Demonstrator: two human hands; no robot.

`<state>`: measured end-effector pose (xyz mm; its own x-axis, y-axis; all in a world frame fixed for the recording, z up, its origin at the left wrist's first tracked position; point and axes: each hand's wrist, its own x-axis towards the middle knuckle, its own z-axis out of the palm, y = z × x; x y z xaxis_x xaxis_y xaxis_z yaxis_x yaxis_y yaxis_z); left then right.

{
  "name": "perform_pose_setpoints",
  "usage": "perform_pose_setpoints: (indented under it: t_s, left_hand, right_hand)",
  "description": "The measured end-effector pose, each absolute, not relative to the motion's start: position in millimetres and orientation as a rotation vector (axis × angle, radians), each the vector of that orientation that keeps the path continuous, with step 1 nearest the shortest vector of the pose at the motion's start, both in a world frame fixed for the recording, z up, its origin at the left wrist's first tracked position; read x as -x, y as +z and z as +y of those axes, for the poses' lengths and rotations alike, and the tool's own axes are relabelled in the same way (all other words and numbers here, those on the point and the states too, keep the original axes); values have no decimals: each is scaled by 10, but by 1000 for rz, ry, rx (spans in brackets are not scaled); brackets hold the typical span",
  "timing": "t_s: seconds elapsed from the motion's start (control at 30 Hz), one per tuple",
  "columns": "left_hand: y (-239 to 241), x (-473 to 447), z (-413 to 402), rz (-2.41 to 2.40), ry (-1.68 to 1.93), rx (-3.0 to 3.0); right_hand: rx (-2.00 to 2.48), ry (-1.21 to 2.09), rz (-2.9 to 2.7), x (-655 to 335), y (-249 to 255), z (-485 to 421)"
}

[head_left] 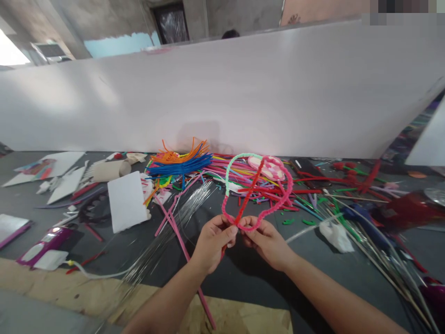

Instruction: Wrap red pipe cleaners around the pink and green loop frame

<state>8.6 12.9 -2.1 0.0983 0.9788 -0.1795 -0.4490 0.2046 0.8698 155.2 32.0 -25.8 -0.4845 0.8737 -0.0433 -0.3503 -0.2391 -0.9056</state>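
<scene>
Both bare hands are working over the near middle of the dark tabletop [255, 271]. The left hand [215, 241] is pinching, thumb against fingers, the bottom of a fuzzy pipe-cleaner loop [287, 188], where a red pipe cleaner [251, 192] is crossing it. The right hand [266, 239] is gripping the pink lower edge just beside, fingertips together; exactly which strand is lying under each fingertip is not showing.

The loop is rising from the hands, mostly pink, with a mint-green stretch at upper left. Inside it the red pipe cleaner is running diagonally, its lower end poking out beneath the left hand. Judgement: the two pinches are sitting close together probably because the strands are meeting there, and are steadying that junction while wire stiffness is holding the curve.

Beyond, a blue pipe-cleaner bundle [181, 166] is lying in front of orange pipe cleaners [182, 150], near the white panel [222, 97]; loose stock is presumably sitting back there to leave hand room. Clear thin strands [194, 202] are stretching along the left hand's side. Brown sheeting [243, 315] is covering part of the near edge, perhaps as protection.
</scene>
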Motion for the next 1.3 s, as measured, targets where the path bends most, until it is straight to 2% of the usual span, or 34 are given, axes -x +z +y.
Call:
perform_pose_setpoints:
  t_s: [0.23,0.5,0.73,1.0,1.2,1.3]
  left_hand:
    - [-33,-83,133,891,1187,-674]
    - [-75,-86,141,914,1181,-730]
    - [-60,-60,161,983,1187,-756]
    - [-106,-83,157,974,1217,-765]
    - [-97,-91,160,946,1260,-712]
    - [-104,-78,179,983,1333,-714]
  right_hand:
    - [791,1822,-1069,-1550,-265,338]
    - [703,2022,-969,-1552,-218,341]
    - [710,1843,-1134,-1580,-235,363]
    - [788,1476,-1532,-1665,-217,408]
    - [828,1564,-1336,-1631,-315,437]
    - [958,1319,-1306,-1633,-287,430]
